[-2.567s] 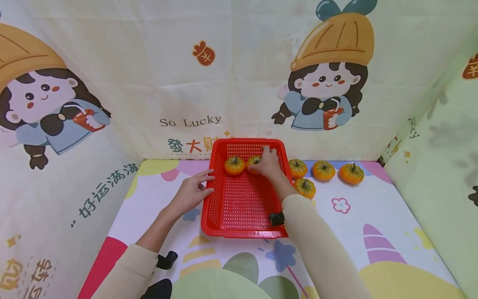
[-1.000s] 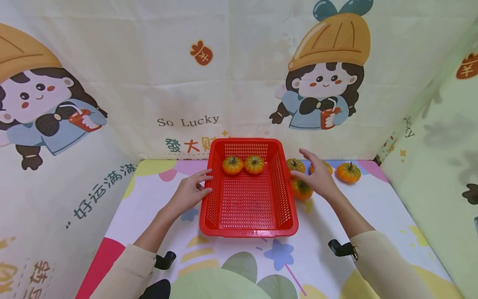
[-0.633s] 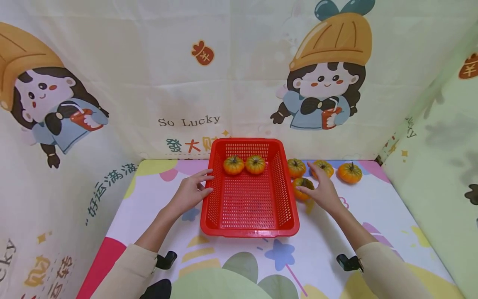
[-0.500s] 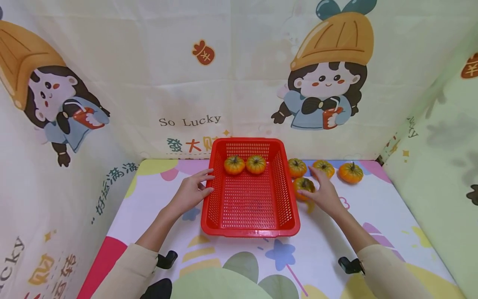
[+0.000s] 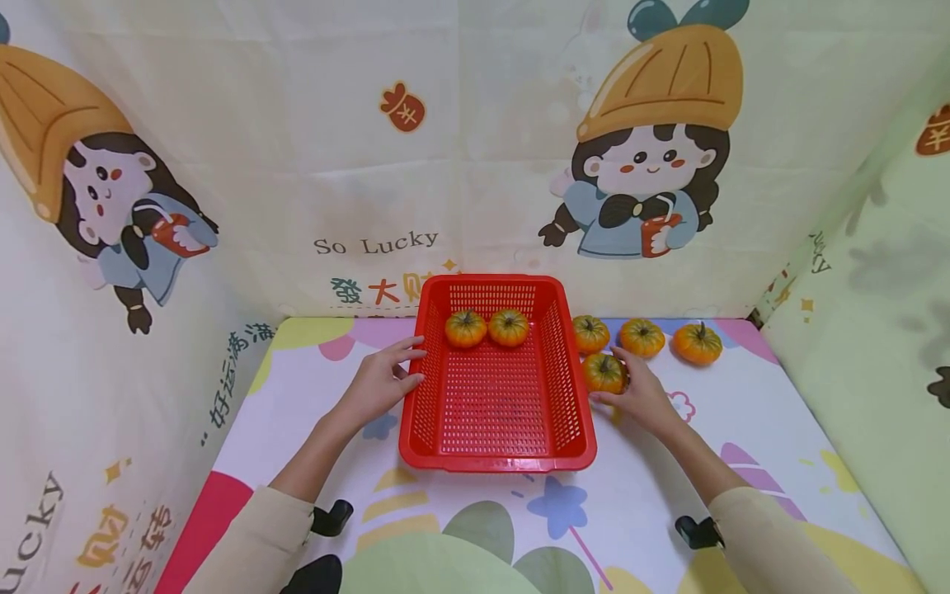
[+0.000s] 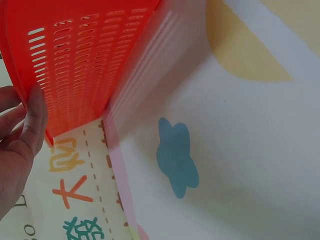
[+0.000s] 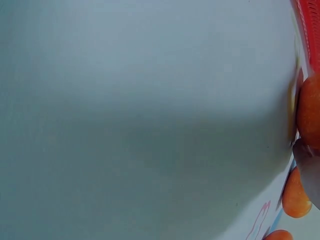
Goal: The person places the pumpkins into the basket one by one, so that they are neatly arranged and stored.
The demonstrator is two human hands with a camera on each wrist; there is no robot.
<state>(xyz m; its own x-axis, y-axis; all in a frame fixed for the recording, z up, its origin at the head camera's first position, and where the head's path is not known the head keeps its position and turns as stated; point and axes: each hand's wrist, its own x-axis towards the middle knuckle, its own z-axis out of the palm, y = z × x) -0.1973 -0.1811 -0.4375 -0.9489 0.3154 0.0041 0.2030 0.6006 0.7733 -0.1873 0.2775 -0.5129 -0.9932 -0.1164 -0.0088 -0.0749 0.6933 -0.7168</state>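
Note:
A red perforated plastic basket [image 5: 497,463] stands mid-table with two small orange-and-green pumpkins inside, a left one [image 5: 465,328] and a right one [image 5: 508,327], at its far end. My left hand [image 5: 373,382] holds the basket's left rim; in the left wrist view the thumb and fingers [image 6: 34,120] pinch that edge. Just outside the right wall, my right hand [image 5: 646,399] grips another small pumpkin [image 5: 604,373] between thumb and fingers, with the pumpkin still at table level. Only part of this pumpkin [image 7: 310,112] shows at the right wrist view's edge.
Behind the gripped pumpkin, three more line the table's back: one [image 5: 590,334] beside the basket, a middle one [image 5: 641,338] and a right one [image 5: 698,343]. A printed cloth wall [image 5: 475,206] rises directly behind the basket. The patterned table [image 5: 653,478] extends to the right.
My right hand has let go of the second pumpkin in the basket, moved out to the right, and come down around the near pumpkin outside. The left hand stays on the rim.

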